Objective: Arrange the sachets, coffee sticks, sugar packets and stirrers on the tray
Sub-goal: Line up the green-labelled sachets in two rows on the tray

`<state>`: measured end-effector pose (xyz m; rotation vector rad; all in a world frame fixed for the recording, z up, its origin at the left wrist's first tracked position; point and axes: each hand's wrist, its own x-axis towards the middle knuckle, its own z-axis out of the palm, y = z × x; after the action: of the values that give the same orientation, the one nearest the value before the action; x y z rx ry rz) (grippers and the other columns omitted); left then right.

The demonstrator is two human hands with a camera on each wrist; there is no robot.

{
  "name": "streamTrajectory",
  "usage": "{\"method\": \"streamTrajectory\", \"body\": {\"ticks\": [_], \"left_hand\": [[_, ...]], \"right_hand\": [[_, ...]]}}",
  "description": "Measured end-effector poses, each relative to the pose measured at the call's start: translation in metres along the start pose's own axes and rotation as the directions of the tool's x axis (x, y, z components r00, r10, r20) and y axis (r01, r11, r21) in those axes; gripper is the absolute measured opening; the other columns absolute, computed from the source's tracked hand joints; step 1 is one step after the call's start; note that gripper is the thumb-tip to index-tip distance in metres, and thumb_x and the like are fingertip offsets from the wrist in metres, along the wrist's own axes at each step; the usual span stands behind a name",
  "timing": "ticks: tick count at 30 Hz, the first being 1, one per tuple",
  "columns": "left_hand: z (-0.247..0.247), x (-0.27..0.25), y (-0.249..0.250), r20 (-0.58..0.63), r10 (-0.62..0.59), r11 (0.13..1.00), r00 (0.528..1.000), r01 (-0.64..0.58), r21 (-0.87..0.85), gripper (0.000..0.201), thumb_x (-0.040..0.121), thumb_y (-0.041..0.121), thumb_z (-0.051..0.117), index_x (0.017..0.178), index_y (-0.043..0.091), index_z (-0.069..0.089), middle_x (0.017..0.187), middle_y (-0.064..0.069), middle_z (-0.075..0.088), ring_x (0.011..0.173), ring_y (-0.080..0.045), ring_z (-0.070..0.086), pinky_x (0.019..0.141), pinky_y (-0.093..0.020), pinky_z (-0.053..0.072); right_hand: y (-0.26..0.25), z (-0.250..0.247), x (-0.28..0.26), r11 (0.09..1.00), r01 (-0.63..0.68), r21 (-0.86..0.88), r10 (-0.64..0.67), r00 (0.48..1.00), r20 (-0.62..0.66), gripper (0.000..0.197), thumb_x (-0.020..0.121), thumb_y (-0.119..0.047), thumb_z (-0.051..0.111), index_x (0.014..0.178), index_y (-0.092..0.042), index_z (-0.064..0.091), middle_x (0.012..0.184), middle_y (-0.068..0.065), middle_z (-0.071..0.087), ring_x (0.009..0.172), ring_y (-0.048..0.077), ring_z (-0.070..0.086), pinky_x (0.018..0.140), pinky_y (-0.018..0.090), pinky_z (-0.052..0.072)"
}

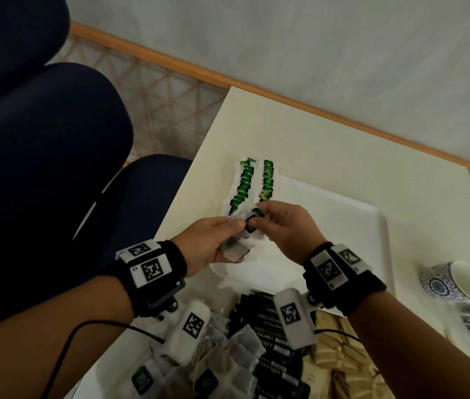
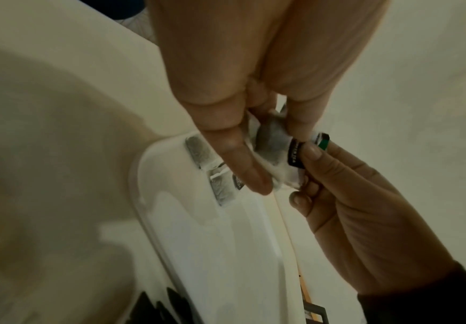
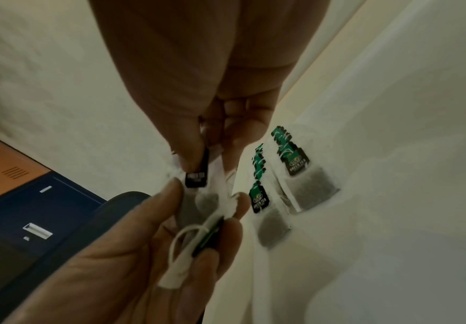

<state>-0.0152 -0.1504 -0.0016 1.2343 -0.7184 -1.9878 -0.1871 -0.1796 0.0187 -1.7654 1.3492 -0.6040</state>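
Observation:
A white tray [image 1: 343, 226] lies on the cream table [image 1: 329, 145]. Two overlapping rows of green-tagged tea sachets [image 1: 245, 182] [image 3: 295, 166] lie along the tray's left side. My left hand [image 1: 235, 227] [image 3: 206, 208] grips a small bunch of tea sachets [image 1: 236, 250] [image 2: 270, 140] just above the tray's near-left corner. My right hand [image 1: 258, 218] [image 3: 198, 162] pinches the black tag [image 3: 197, 179] [image 2: 295, 155] of one sachet in that bunch. Loose tea sachets [image 1: 222, 355], black coffee sticks [image 1: 271, 338] and beige sugar packets [image 1: 340, 358] are heaped on the table near me.
Two blue-patterned cups [image 1: 455, 283] stand at the table's right edge. A dark blue chair [image 1: 41, 168] is close on the left. The tray's middle and right part [image 1: 329, 240] is bare. A wall with a wooden skirting [image 1: 285, 93] runs behind the table.

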Motion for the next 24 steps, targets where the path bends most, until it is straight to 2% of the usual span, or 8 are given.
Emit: {"method": "streamTrajectory", "body": {"ticks": [2,5,8,13,16,19,21,24], "left_hand": [[0.0,0.003,-0.001,-0.049,0.018,0.999,0.999,-0.02,-0.046,0.014,0.095,0.019,0.055,0.097,0.008,0.064,0.086,-0.007,0.067,0.073,-0.017,0.065,0.065,-0.029,0.06],[-0.002,0.005,-0.003,-0.074,0.039,0.995,0.996,-0.045,-0.088,0.01,0.093,0.014,0.057,0.098,0.008,0.063,0.084,-0.007,0.067,0.07,-0.014,0.067,0.062,-0.029,0.059],[-0.003,0.006,-0.003,-0.079,0.047,0.995,0.996,-0.054,-0.081,0.013,0.089,0.015,0.062,0.101,0.009,0.063,0.088,-0.007,0.069,0.073,-0.014,0.068,0.063,-0.029,0.059],[-0.005,0.008,-0.001,-0.121,0.069,0.99,0.99,-0.083,-0.118,0.024,0.093,0.025,0.058,0.111,0.01,0.061,0.101,-0.01,0.069,0.083,-0.02,0.067,0.063,-0.032,0.06],[-0.01,0.009,0.003,-0.185,0.101,0.983,0.978,-0.126,-0.132,0.018,0.095,0.029,0.054,0.103,0.015,0.06,0.096,-0.007,0.07,0.079,-0.019,0.068,0.06,-0.032,0.059],[-0.017,0.008,0.008,-0.227,0.132,0.979,0.965,-0.163,-0.125,0.01,0.096,0.027,0.054,0.094,0.019,0.06,0.09,-0.004,0.069,0.071,-0.017,0.066,0.057,-0.031,0.058],[-0.02,0.008,0.011,-0.226,0.133,0.977,0.965,-0.167,-0.135,0.009,0.095,0.026,0.055,0.094,0.019,0.06,0.091,-0.003,0.07,0.071,-0.017,0.065,0.054,-0.03,0.057],[-0.022,0.007,0.013,-0.22,0.12,0.974,0.968,-0.157,-0.162,0.007,0.095,0.026,0.056,0.095,0.02,0.059,0.089,-0.002,0.071,0.069,-0.016,0.067,0.053,-0.03,0.056]], "right_hand": [[0.004,0.001,0.001,1.0,-0.022,0.01,0.022,1.0,-0.01,0.021,0.085,-0.02,0.069,0.091,-0.038,0.062,0.059,-0.015,0.059,0.056,0.0,0.051,0.061,0.011,0.038],[0.008,0.003,0.001,0.991,-0.078,0.107,0.078,0.997,0.004,0.039,0.078,-0.02,0.076,0.105,-0.043,0.058,0.08,0.0,0.064,0.065,0.009,0.058,0.064,0.022,0.045],[0.007,0.001,0.0,0.973,-0.101,0.208,0.104,0.995,0.001,0.039,0.08,-0.011,0.073,0.107,-0.036,0.06,0.074,-0.001,0.063,0.063,0.01,0.06,0.058,0.021,0.045],[0.01,-0.008,0.0,0.979,-0.116,0.168,0.121,0.992,-0.021,0.024,0.082,-0.008,0.071,0.096,-0.028,0.069,0.07,-0.006,0.069,0.061,0.007,0.06,0.057,0.015,0.043],[0.014,-0.014,-0.001,0.995,-0.09,-0.031,0.09,0.996,-0.021,0.015,0.084,-0.013,0.069,0.095,-0.023,0.073,0.072,-0.017,0.066,0.065,-0.004,0.059,0.063,0.008,0.041],[0.018,-0.014,-0.006,0.942,0.034,-0.335,-0.004,0.996,0.09,0.018,0.087,-0.015,0.064,0.1,-0.023,0.074,0.087,-0.007,0.066,0.079,0.004,0.057,0.078,0.018,0.044],[0.022,-0.011,-0.008,0.921,0.056,-0.386,-0.004,0.991,0.134,0.02,0.089,-0.016,0.062,0.102,-0.025,0.074,0.091,-0.003,0.065,0.084,0.011,0.057,0.081,0.024,0.044],[0.024,-0.009,-0.005,0.918,0.02,-0.396,0.045,0.987,0.155,0.02,0.09,-0.02,0.061,0.105,-0.027,0.073,0.091,-0.007,0.061,0.083,0.01,0.055,0.08,0.021,0.041]]}}
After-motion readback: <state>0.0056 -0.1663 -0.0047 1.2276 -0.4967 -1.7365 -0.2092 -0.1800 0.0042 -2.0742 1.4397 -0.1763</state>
